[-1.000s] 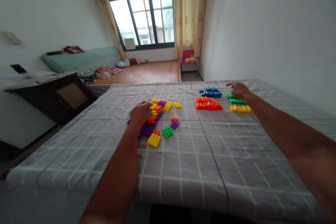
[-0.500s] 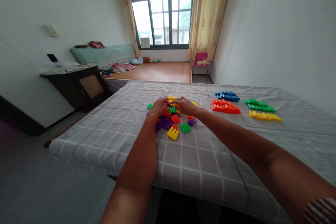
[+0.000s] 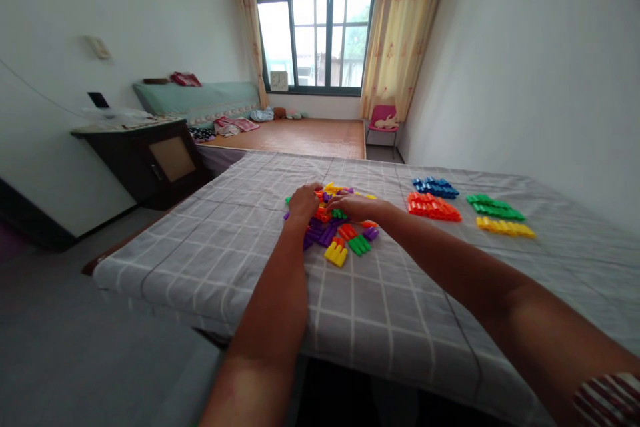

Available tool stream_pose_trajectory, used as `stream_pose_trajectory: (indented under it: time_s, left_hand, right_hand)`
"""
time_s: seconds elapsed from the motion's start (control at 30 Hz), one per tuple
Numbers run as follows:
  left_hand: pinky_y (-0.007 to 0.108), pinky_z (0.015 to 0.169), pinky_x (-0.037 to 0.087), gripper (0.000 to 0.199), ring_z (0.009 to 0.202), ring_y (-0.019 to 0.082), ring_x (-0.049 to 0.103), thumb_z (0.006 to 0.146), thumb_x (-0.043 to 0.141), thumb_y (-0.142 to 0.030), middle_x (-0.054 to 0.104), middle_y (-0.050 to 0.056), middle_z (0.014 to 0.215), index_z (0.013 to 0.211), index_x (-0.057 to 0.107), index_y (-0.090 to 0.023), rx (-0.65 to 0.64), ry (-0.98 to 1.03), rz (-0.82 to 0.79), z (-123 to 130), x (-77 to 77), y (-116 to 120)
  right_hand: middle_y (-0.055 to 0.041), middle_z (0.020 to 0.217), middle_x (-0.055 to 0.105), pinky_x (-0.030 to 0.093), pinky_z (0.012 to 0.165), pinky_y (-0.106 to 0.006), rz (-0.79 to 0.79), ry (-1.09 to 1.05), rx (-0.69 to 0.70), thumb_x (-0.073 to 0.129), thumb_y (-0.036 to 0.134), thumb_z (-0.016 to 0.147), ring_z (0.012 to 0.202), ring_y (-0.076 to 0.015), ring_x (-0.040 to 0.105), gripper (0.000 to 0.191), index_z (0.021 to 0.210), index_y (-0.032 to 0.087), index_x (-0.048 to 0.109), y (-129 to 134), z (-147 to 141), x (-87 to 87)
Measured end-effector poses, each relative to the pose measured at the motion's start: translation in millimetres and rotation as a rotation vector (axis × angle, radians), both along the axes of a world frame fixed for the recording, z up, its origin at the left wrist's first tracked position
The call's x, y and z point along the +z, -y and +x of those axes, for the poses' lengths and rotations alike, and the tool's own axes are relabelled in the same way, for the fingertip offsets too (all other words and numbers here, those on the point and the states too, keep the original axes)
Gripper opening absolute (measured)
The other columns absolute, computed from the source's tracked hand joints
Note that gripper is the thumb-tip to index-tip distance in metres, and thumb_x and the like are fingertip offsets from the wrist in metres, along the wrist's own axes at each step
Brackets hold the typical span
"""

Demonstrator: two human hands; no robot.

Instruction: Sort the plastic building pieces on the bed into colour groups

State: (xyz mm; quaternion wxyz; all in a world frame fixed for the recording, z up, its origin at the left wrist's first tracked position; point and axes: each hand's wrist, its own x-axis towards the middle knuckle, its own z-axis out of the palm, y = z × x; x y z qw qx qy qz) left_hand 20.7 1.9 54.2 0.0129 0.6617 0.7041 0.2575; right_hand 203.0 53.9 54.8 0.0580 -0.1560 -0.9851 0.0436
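A mixed heap of small ribbed plastic building blocks (image 3: 325,232) in purple, orange, green and yellow lies on the cloth. Over its left side rests my left hand (image 3: 305,201), fingers bent onto the blocks and not closed round any that I can see. From the right my right hand (image 3: 353,205) reaches across the heap, fingers stretched out above a green block (image 3: 339,213); its thumb is hidden. At the heap's near edge lie a yellow block (image 3: 336,253), another green block (image 3: 359,245) and a purple block (image 3: 371,233).
On the checked grey cloth (image 3: 225,227), to the right, are rows of joined blocks: blue (image 3: 435,187), orange (image 3: 434,207), green (image 3: 495,207) and yellow (image 3: 505,227). Beyond stand a bed platform (image 3: 300,137), a dark cabinet (image 3: 170,160) and a pink chair (image 3: 383,117).
My right hand has shifted slightly down and left over the heap, its fingers now nearer the green block. An orange and a green block at the near edge now lie closer together.
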Motion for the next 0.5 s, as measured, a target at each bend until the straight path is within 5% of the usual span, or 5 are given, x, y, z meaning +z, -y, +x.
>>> stream_pose_trajectory:
  time_s: [0.27, 0.5]
  left_hand:
    - [0.027, 0.081, 0.050, 0.039, 0.097, 0.019, 0.066, 0.086, 0.044, -0.018, 0.073, 0.003, 0.110, 0.112, 0.071, -0.031, 0.000, -0.117, -0.020, 5, -2.6, -3]
    - [0.029, 0.080, 0.051, 0.039, 0.096, 0.021, 0.067, 0.089, 0.041, -0.025, 0.072, 0.004, 0.112, 0.115, 0.070, -0.029, -0.012, -0.233, -0.051, 6, -5.9, -8]
  right_hand:
    - [-0.0060, 0.099, 0.070, 0.047, 0.082, -0.028, -0.014, -0.111, -0.177, 0.063, 0.012, 0.078, 0.093, -0.0173, 0.063, 0.024, 0.100, 0.018, 0.069, 11, 45, 15.9]
    - [-0.0040, 0.088, 0.072, 0.048, 0.072, -0.024, -0.260, -0.447, -0.522, 0.064, 0.026, 0.080, 0.078, -0.0137, 0.064, 0.022, 0.097, 0.014, 0.070, -13, 174, 13.8]
